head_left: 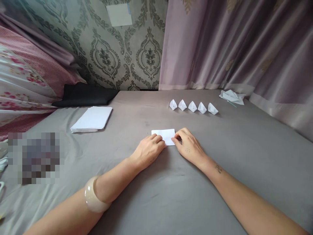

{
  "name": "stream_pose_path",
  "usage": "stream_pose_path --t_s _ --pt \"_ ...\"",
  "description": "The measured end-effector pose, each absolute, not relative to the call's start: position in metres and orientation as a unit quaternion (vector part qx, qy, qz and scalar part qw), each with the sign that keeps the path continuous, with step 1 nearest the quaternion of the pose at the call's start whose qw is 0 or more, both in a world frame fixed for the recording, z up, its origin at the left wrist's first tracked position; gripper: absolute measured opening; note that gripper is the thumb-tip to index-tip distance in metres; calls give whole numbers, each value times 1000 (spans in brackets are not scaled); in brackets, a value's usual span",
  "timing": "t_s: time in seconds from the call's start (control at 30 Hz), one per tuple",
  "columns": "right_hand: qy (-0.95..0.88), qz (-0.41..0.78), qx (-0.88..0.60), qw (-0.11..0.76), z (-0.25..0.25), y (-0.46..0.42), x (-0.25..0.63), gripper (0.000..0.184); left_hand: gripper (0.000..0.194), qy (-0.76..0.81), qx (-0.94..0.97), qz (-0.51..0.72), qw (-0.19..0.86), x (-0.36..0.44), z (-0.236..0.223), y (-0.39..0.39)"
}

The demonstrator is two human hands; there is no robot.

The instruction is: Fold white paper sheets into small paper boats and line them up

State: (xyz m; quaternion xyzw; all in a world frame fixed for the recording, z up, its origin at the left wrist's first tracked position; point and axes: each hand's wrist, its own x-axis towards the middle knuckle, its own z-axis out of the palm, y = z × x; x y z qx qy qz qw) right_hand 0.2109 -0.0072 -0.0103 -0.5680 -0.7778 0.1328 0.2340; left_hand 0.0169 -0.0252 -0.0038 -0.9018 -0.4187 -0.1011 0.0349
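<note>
A small folded rectangle of white paper (168,136) lies on the grey sheet in front of me. My left hand (149,149) covers its lower left part, fingers curled and pressed together on the paper. At the right edge, my right hand (190,146) pinches the paper between thumb and forefinger. The underside of the paper and my left thumb are hidden. Beyond my hands, several small folded paper boats (192,106) stand in a row, apart from both hands. A pale bangle (94,197) circles my left forearm.
A stack of white paper (92,118) lies at the left, with a black cloth (85,94) behind it. Crumpled white paper (232,96) and a thin greenish stick (231,103) lie at the far right. Curtains (210,45) hang behind. A blurred patch hides something on the left.
</note>
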Motion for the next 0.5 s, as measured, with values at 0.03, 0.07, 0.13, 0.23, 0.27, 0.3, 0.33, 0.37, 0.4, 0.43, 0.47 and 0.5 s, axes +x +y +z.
stream_pose_path --t_s 0.03,0.07,0.13,0.23,0.27,0.3,0.33,0.37,0.4,0.43,0.47,0.5 --pt "-787 140 -551 238 -10 -9 213 13 33 -407 -907 -88 57 17 -4 -25" --pt "-798 145 -534 238 -9 -11 214 13 31 -398 -911 -74 78 16 -3 -25" --pt "-819 138 -506 233 -8 -14 218 19 27 -394 -911 -51 107 15 -2 -25" --pt "-850 64 -470 228 -8 -15 220 12 22 -420 -901 -23 107 14 1 -26" --pt "-861 24 -456 225 -8 -15 219 8 20 -432 -896 -17 98 14 1 -26" --pt "-870 -20 -441 220 -8 -15 219 12 19 -445 -891 -14 86 14 2 -27" --pt "-878 -64 -425 210 -8 -15 217 17 18 -456 -886 -17 76 15 2 -27" --pt "-884 -102 -411 197 -8 -17 215 21 18 -465 -883 -24 66 15 2 -28" --pt "-888 -134 -400 185 -7 -19 213 21 19 -468 -881 -36 59 16 2 -29" --pt "-890 -158 -391 174 -6 -22 210 21 19 -466 -882 -50 52 17 2 -30" --pt "-891 -174 -385 168 -4 -25 206 21 19 -461 -884 -62 44 18 2 -31" --pt "-892 -183 -379 167 -3 -29 203 20 18 -457 -886 -73 35 18 1 -32"
